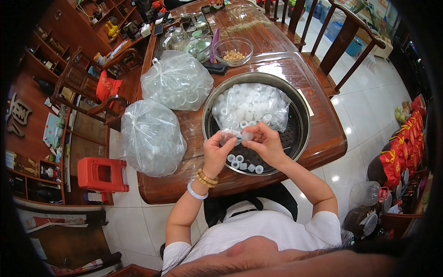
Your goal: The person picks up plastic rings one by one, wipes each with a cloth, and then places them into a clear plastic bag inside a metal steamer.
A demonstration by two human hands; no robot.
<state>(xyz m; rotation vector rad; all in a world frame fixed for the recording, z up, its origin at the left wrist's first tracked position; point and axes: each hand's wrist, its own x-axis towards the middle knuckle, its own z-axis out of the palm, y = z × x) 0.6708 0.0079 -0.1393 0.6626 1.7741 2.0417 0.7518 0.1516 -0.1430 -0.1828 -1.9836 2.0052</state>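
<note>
My left hand [218, 150], with a beaded bracelet and a pale bangle on its wrist, pinches a small clear piece [226, 135]; its exact kind is hard to tell. Close beside it, my right hand [265, 141] grips a small white translucent plastic cap [246, 135]. Both hands are over the near part of a round metal pan [304, 138] with a perforated dark bottom. A clear plastic bag full of white caps [254, 104] lies in the pan beyond my fingers. Several loose white ring-shaped caps [239, 158] rest in the pan below my hands.
Two knotted plastic bags of clear items, one nearer [152, 142] and one farther [178, 81], stand left on the wooden table [193, 166]. Behind the pan are a glass bowl of nuts [233, 52] and a glass teapot [174, 36]. A red plastic stool [102, 175] is at left.
</note>
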